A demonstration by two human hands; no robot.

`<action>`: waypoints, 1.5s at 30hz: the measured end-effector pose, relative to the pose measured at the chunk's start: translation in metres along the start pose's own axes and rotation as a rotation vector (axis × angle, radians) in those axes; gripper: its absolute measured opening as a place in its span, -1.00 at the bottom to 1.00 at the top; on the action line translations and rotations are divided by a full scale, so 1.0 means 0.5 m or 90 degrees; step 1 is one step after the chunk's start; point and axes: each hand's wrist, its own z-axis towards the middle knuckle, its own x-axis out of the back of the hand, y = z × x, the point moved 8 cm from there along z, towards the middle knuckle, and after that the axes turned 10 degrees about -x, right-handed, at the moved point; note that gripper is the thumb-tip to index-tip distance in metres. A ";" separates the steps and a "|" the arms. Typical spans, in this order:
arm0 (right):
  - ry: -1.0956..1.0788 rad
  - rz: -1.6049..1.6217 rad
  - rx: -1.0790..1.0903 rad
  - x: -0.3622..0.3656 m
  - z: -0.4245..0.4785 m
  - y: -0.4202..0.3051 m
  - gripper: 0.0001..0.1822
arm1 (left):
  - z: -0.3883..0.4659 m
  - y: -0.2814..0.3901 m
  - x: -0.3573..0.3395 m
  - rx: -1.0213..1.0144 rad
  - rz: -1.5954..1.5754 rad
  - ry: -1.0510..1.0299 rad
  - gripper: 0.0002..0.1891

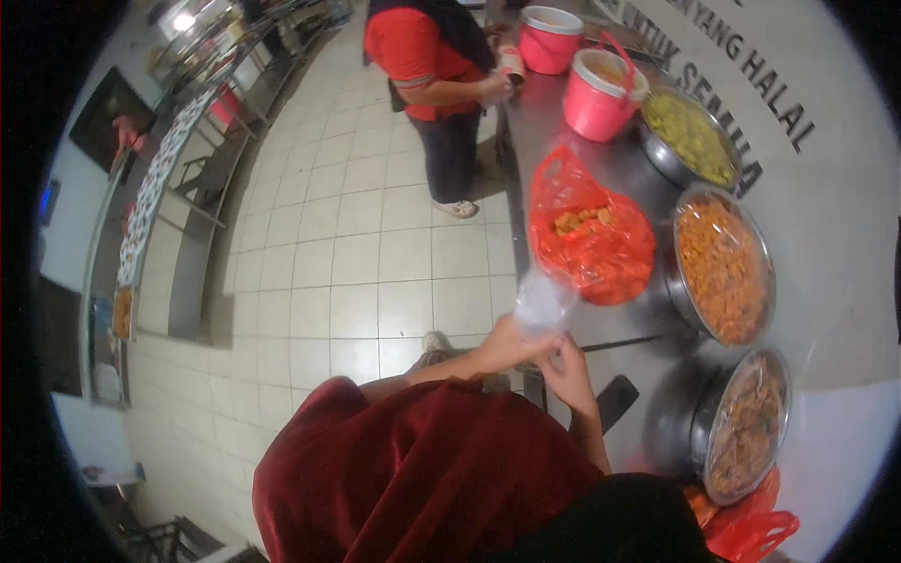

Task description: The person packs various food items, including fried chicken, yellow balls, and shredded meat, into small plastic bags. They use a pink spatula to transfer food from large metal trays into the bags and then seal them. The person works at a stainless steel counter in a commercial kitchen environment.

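My left hand (505, 346) and my right hand (569, 376) meet at the front edge of the steel counter. Both grip the lower end of a thin, clear plastic piece (543, 301), which sticks up from between them. Blur hides whether it is a small bag or a disposable glove. Just beyond it, a red plastic bag (611, 271) lies spread on the counter, with chunks of orange-yellow food (583, 220) showing in its opening. To the right of my right wrist lies a dark phone (618, 402).
Along the wall stand steel bowls of yellow-green food (688, 137), orange food (721, 271) and film-covered brown food (747, 426). Two pink buckets (598, 105) stand farther off. A co-worker in a red shirt (415, 56) stands at the counter's far end. Left across the tiled floor runs a long table (158, 176).
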 end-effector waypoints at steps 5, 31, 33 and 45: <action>0.103 -0.163 0.137 -0.027 0.106 -0.243 -0.76 | -0.043 0.075 0.275 -0.096 0.371 0.218 -0.55; -0.247 -0.068 0.355 -0.732 0.647 -0.465 -0.94 | -0.229 0.011 0.940 0.029 0.525 0.512 -0.51; -0.366 0.174 0.103 -0.759 0.731 -0.479 -0.93 | -0.205 0.008 0.993 -0.013 0.597 0.540 -0.58; -0.307 0.419 0.148 -0.829 1.174 -0.675 -0.86 | 0.030 0.042 1.316 0.088 0.539 0.648 -0.54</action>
